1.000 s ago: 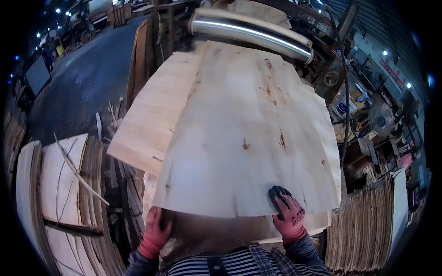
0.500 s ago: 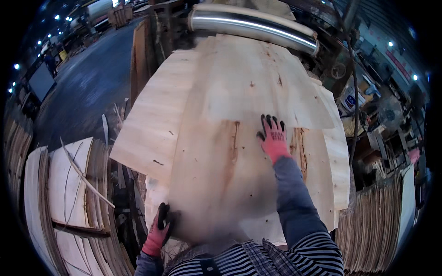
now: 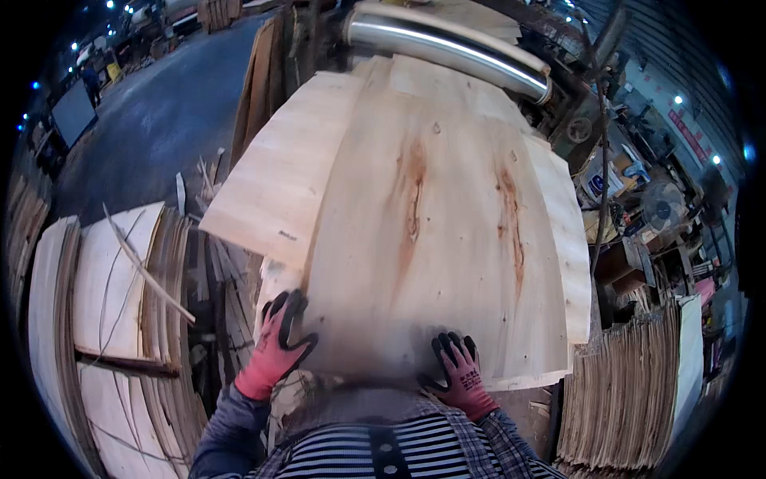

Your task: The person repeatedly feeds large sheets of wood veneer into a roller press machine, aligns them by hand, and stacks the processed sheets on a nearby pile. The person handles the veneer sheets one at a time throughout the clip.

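1. Anyone watching can see a way across the broad face of the top wood sheet, from the near edge up toward the far end.
2. There, the shiny metal roller lies crosswise and bars further reach.
3. At the near edge a gap runs between the left grip and the right grip, with the striped shirt close behind it.
4. On the left, a slanting pale sheet juts out; nearer, a curved strip leans across the left stack.
5. On the right, the brown stack crowds the near corner.
6. Far left, the floor offers width beyond some upright boards.
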`<move>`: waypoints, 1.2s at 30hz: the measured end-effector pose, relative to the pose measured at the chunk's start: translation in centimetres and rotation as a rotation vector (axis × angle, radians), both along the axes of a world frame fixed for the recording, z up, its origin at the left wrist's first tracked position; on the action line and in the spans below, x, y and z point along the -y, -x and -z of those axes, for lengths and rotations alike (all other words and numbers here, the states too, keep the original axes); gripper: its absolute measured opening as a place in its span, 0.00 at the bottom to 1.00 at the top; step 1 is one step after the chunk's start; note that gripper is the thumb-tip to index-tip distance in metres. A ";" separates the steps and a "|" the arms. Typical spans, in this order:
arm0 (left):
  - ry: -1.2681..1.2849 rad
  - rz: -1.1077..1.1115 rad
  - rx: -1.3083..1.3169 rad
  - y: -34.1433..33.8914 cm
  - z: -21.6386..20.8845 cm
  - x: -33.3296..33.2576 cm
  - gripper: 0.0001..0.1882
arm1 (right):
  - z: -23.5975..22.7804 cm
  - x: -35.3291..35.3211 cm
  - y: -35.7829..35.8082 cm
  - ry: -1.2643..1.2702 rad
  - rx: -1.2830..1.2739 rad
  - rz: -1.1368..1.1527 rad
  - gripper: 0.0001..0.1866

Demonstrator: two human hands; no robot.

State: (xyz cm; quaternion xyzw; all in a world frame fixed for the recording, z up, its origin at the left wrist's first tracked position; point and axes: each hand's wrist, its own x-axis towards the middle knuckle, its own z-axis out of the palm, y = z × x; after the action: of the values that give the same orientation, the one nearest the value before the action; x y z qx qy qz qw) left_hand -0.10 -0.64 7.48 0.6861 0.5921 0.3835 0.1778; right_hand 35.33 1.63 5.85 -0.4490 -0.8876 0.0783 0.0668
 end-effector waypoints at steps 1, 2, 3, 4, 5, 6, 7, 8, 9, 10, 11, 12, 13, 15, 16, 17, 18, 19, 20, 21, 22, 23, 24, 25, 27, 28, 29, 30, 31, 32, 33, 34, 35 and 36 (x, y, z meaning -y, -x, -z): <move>0.009 0.022 0.068 -0.8 -1.6 0.2 0.39 | 0.3 0.8 0.0 0.008 0.038 0.002 0.42; 0.044 0.065 0.362 -1.9 -2.6 0.1 0.38 | 0.7 1.3 0.2 0.012 0.078 -0.003 0.43; 0.066 0.105 0.647 -3.2 -3.8 0.0 0.38 | 1.1 1.8 0.3 0.007 0.108 -0.010 0.44; 0.105 0.127 0.691 -4.1 -5.0 -0.1 0.37 | 1.1 2.3 0.6 0.081 0.114 0.033 0.45; 0.139 0.145 0.739 -4.7 -6.2 0.0 0.37 | 1.0 2.7 0.9 0.053 0.107 0.059 0.46; 0.206 0.202 0.881 -5.5 -8.5 0.1 0.37 | 1.1 3.0 1.0 0.022 0.100 0.093 0.47; 0.184 0.260 0.937 -6.0 -9.2 0.2 0.37 | 1.1 3.3 1.0 -0.006 0.094 0.126 0.48; 0.164 0.320 0.994 -6.5 -10.1 0.3 0.38 | 1.7 3.4 0.2 -0.102 0.053 0.135 0.48; 0.067 0.308 0.975 -6.4 -9.8 0.4 0.37 | 1.0 3.1 0.0 -0.090 -0.039 0.220 0.38; -0.023 0.298 0.952 -6.4 -9.5 0.6 0.37 | 0.4 2.7 -0.8 -0.139 -0.112 0.179 0.35; -0.113 0.286 0.928 -6.4 -9.0 0.9 0.37 | -0.3 2.5 -1.5 -0.188 -0.185 0.137 0.32; -0.018 0.293 1.233 -5.7 -8.0 1.1 0.35 | -1.3 2.9 -2.0 -0.232 -0.195 0.200 0.31; 0.086 0.260 1.449 -4.6 -7.9 1.2 0.34 | -2.7 3.2 -2.3 -0.270 -0.214 0.255 0.29; 0.070 -0.028 1.407 -3.7 -3.9 0.8 0.36 | -6.9 2.4 -2.0 -0.257 -0.185 0.228 0.33; 0.092 -0.048 0.704 -2.0 1.9 1.1 0.36 | -9.1 1.8 -1.2 -0.214 -0.151 0.247 0.33; 0.114 -0.053 0.276 -2.2 4.0 1.4 0.38 | -10.4 0.6 -0.4 -0.168 -0.115 0.261 0.32; 0.088 -0.059 -0.144 -2.6 5.0 1.4 0.39 | -10.8 -0.8 0.1 -0.211 -0.118 0.224 0.33; 0.083 -0.051 -0.290 -3.6 5.6 1.4 0.40 | -11.2 -2.5 0.7 -0.219 -0.066 0.219 0.33; 0.094 -0.129 -0.216 -4.2 6.4 1.3 0.41 | -11.2 -4.1 1.3 -0.238 -0.080 0.203 0.34; 0.114 -0.206 -0.145 -4.6 7.0 1.0 0.42 | -11.1 -5.9 1.8 -0.246 -0.098 0.187 0.34; 0.135 -0.283 -0.073 -4.9 7.4 0.6 0.42 | -10.9 -7.8 2.1 -0.265 -0.123 0.180 0.33; 0.163 -0.286 -0.068 -4.9 7.4 0.0 0.43 | -10.8 -9.4 2.4 -0.283 -0.140 0.185 0.32; 0.190 -0.293 -0.073 -4.6 7.1 -0.5 0.44 | -10.4 -11.1 2.6 -0.299 -0.167 0.187 0.32; 0.219 -0.305 -0.080 -4.4 6.5 -0.8 0.45 | -10.0 -13.0 2.9 -0.320 -0.195 0.198 0.31; 0.270 -0.299 -0.109 -3.9 5.8 -1.2 0.44 | -8.9 -17.3 3.8 -0.357 -0.256 0.206 0.29; 0.296 -0.302 -0.133 -3.6 5.9 -1.3 0.44 | -8.2 -19.6 4.3 -0.387 -0.260 0.239 0.28; 0.319 -0.308 -0.159 -3.3 5.9 -1.3 0.44 | -7.4 -22.4 4.9 -0.418 -0.266 0.271 0.27; 0.319 -0.321 -0.054 -3.3 5.5 -1.4 0.43 | -6.0 -25.8 5.0 -0.472 -0.304 0.256 0.28; 0.316 -0.316 -0.063 -3.3 5.2 -1.7 0.44 | -4.4 -28.9 4.9 -0.521 -0.338 0.240 0.28; 0.318 -0.298 -0.066 -3.5 5.1 -2.1 0.44 | -3.5 -30.9 4.7 -0.517 -0.186 0.313 0.29; 0.322 -0.300 -0.062 -3.5 5.1 -2.0 0.45 | -3.3 -32.5 5.5 -0.507 -0.035 0.364 0.29; 0.327 -0.324 -0.078 -3.6 5.1 -2.0 0.44 | -2.9 -33.1 5.8 -0.496 0.116 0.418 0.30; 0.330 -0.344 -0.095 -3.6 5.1 -1.9 0.43 | -2.2 -32.6 5.8 -0.477 0.034 0.384 0.31; 0.333 -0.386 -0.104 -3.5 5.2 -1.7 0.43 | -1.7 -31.4 6.8 -0.460 -0.049 0.326 0.32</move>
State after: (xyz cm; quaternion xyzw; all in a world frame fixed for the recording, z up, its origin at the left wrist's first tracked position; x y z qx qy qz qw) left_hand 3.36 1.03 2.29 0.5404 0.7755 0.2717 0.1810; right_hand 28.54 33.05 7.56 -0.5571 -0.7961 -0.1261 0.1999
